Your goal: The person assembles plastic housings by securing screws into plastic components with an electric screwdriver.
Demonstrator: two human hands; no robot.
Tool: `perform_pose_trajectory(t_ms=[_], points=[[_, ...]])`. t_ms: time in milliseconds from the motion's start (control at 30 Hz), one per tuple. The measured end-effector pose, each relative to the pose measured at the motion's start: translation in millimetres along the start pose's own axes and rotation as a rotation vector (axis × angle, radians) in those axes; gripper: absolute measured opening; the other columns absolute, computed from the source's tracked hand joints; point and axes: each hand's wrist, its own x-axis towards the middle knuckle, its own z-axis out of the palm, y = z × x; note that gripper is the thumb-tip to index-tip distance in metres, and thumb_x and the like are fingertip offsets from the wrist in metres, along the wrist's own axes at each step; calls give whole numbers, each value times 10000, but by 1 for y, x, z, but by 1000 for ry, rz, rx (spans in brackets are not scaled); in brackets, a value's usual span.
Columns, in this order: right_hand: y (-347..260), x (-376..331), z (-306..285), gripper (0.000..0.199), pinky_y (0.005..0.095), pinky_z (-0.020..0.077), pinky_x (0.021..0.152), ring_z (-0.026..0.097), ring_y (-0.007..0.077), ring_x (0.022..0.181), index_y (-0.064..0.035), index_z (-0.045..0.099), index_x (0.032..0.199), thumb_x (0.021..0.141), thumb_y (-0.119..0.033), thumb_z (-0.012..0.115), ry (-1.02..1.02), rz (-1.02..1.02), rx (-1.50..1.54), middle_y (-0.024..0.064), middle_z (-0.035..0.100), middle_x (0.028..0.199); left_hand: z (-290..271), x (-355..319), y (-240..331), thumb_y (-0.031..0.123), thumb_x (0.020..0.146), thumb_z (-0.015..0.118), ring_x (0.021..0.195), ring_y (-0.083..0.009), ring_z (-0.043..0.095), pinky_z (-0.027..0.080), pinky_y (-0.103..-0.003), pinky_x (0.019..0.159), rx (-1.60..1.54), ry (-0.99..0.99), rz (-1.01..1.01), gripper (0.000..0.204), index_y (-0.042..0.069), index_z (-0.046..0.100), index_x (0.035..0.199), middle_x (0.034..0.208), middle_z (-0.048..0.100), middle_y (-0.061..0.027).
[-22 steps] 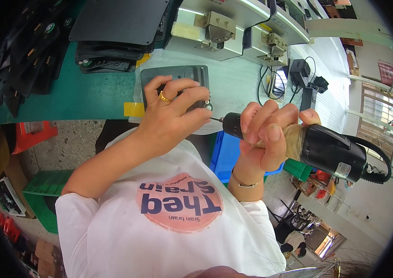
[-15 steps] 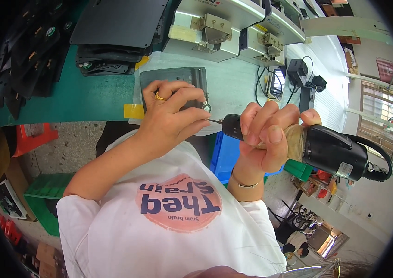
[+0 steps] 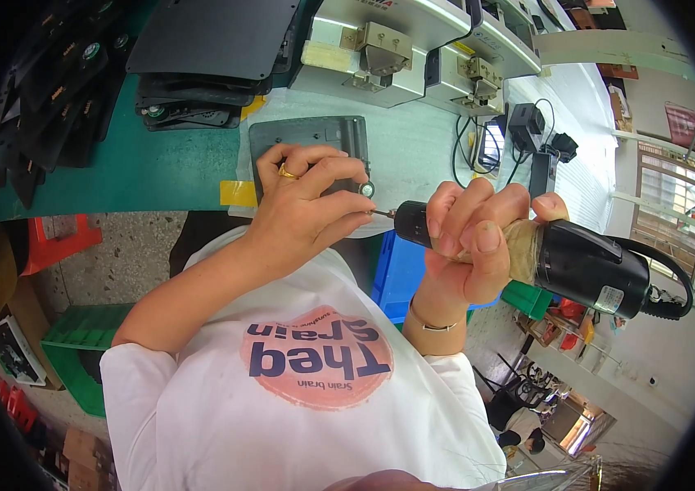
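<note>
The left hand [image 3: 302, 217] covers the near part of the grey panel [image 3: 315, 139] at the table's [image 3: 159, 172] near edge. The screwdriver's [image 3: 577, 262] bit tip disappears behind its fingers [image 3: 339, 209]; any screw there is too small to tell.

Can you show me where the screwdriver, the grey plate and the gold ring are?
electric screwdriver [image 3: 589, 266], head view, on its black body.
grey plate [image 3: 306, 135], head view, on its bare upper face.
gold ring [image 3: 287, 172], head view, on the band around a finger.
</note>
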Motion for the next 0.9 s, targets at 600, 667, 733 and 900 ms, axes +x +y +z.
perform_pose_trajectory(t_ms=[600, 667, 733, 900], points=[[3, -1, -1, 497, 327, 456, 492, 464, 146, 519, -148, 351, 1197, 853, -35, 691, -23, -7, 37, 21, 494, 670, 1, -1, -3, 213, 729, 773, 1123, -186, 496, 251, -458, 938, -7, 2, -11, 141, 204, 689, 841, 1107, 575, 68], [3, -1, -1, 500, 329, 459, 493, 467, 147, 521, -149, 350, 1195, 850, -32, 693, -25, -4, 44, 23, 496, 671, 1, -1, -2, 211, 728, 774, 1123, -185, 497, 251, -457, 937, -4, -3, -10, 141, 205, 687, 840, 1103, 576, 68], [3, -1, -3, 503, 330, 462, 494, 470, 148, 524, -150, 349, 1193, 847, -28, 695, -25, -1, 51, 24, 498, 673, 0, -1, -1, 208, 726, 774, 1123, -185, 497, 250, -455, 937, 0, -9, -9, 142, 205, 686, 838, 1100, 577, 68], [12, 3, -12, 426, 293, 422, 489, 468, 128, 524, -142, 420, 1277, 894, -29, 567, -214, -45, 5, 18, 473, 701, 2, -2, -4, 200, 716, 778, 1120, -181, 498, 247, -451, 938, -2, -21, 10, 176, 208, 682, 863, 1115, 572, 69]])
